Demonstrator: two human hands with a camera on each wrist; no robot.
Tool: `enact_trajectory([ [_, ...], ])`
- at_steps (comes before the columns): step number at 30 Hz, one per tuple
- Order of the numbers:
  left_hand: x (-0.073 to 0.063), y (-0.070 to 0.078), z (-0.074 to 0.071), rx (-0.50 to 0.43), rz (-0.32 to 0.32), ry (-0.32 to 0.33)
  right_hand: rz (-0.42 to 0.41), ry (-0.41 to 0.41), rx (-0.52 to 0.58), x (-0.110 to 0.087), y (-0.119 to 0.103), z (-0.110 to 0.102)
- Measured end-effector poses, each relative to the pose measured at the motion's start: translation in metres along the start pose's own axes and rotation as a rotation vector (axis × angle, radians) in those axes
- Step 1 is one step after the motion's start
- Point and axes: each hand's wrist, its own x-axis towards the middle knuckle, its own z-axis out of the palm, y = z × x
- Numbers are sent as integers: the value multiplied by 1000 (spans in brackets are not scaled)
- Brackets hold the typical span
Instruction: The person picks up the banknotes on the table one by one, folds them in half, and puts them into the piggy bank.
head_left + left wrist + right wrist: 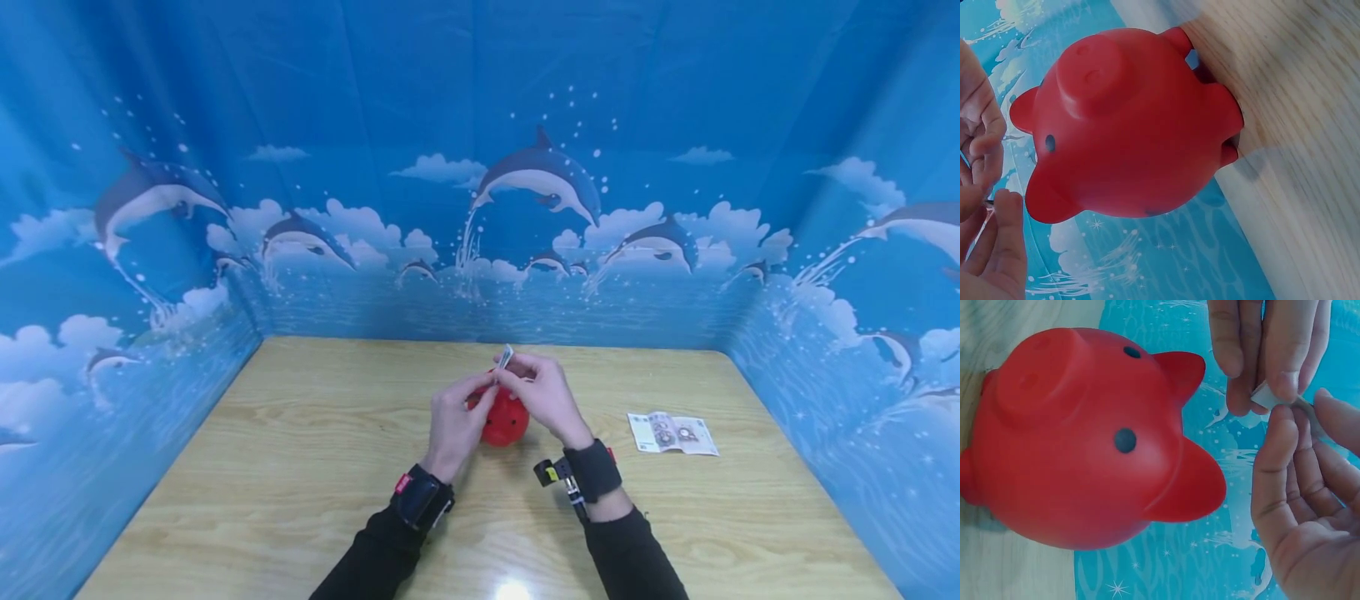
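A red piggy bank (504, 425) stands on the table with its snout and black eyes towards me. Just above its back, my left hand (455, 423) and right hand (549, 400) meet, both pinching a small folded banknote (506, 357) between thumb and fingertips. In the right wrist view the note's pale end (1265, 397) shows between the fingertips, beyond the pig's ears. Most of the note is covered by fingers. The left wrist view shows the piggy bank (1129, 125) whole; its slot is not visible.
A second banknote (673, 433), creased and spread out, lies on the wooden table (315, 433) to the right of my right hand. A blue dolphin-print curtain (360, 283) rises behind the table and along both sides.
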Motion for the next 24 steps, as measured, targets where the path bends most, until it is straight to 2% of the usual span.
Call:
enact_trajectory([
  [7,0,-1,-1,53,-27,-63,-23,20,-91,0,3,-4],
  [15,1,-4,-1,117,-59,-130,-1,44,-125,1,4,-5],
  [19,1,-7,-1,149,-111,-196,0,69,-146,3,5,-2],
  [24,0,-10,1,166,-191,-286,-15,97,-241,5,8,3],
])
